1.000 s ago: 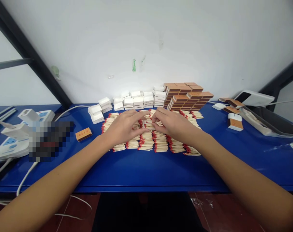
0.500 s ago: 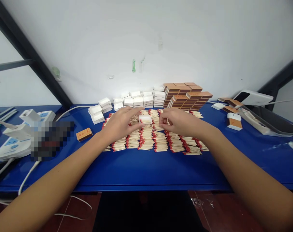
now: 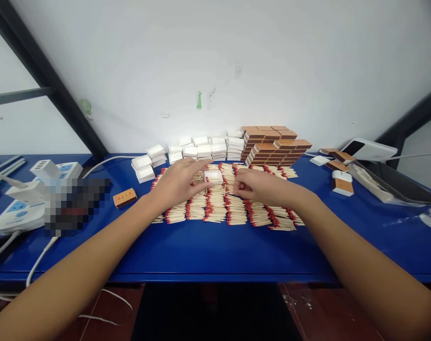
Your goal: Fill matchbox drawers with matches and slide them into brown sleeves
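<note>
My left hand (image 3: 178, 182) holds a small white matchbox tray (image 3: 214, 176) by its end, above rows of red-tipped matches (image 3: 215, 208) laid out on the blue table (image 3: 215, 251). My right hand (image 3: 260, 186) is closed in a pinch just right of the tray, its fingertips down on the matches, apparently gripping a few. Behind the matches stand stacks of white inner trays (image 3: 197, 150) and a pile of brown matchbox sleeves (image 3: 274, 144).
A single brown matchbox (image 3: 124, 197) lies left of the matches. Power strips (image 3: 20, 208) and white cables sit at the far left. More boxes (image 3: 341, 183) and a white device (image 3: 370, 149) lie at the right. The table's front edge is near me.
My hands have come apart: the left now holds a white tray that was not visible a second ago, and the right has drawn back slightly and pinched down onto the matches.
</note>
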The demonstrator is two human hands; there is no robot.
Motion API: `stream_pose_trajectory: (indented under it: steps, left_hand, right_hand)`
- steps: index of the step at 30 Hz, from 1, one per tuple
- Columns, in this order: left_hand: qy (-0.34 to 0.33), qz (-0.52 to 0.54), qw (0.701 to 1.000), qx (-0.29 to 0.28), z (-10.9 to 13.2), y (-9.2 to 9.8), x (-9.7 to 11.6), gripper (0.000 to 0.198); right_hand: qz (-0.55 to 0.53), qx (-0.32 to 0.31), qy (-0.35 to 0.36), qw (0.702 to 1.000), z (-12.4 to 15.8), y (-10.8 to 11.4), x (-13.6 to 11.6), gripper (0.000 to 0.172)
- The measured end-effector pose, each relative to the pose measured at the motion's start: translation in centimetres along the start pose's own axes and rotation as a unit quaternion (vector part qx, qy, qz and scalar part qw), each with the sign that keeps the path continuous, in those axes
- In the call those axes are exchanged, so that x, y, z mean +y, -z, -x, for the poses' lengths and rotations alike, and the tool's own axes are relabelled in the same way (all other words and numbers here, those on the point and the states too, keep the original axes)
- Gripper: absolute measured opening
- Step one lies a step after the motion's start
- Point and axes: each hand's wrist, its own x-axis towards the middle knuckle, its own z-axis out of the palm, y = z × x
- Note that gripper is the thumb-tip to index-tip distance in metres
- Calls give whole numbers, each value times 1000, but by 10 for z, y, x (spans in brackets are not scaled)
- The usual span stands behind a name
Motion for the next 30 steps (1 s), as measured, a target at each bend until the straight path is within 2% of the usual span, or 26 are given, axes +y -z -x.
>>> stream_pose_trajectory:
  steps: [4,8,13,17,22,24,25,28,30]
  left_hand:
    - [0,-4,1000,-16,0,-1,-1,58]
    - [-1,0,1000,-25,0,-1,2,58]
    - [-24,13,1000,-16,1,-4,13,56]
    - [-36,19,999,-18,2,-6,18,56]
    - [-37,29,999,-3,1,-4,13,57]
    - [-30,28,999,2,0,-2,9,58]
    - [-26,26,999,5,0,-2,7,59]
    - [-14,17,1000,11,-1,0,2,60]
    - [-6,6,1000,15,-1,0,0,58]
  right_hand:
    - [1,17,-6,1000,1,5,0,20]
    - [17,95,10,995,2,7,-5,21]
    - [37,170,68,982,2,-6,-22,15]
    - [93,179,87,976,1,-14,-31,15]
    - [67,181,72,979,1,-7,-28,19]
    - [44,164,43,985,3,1,-25,20]
    - [27,135,28,990,4,5,-23,20]
    - [-37,-18,3,999,8,13,-18,18]
    - [-63,-59,-14,996,8,13,-16,14]
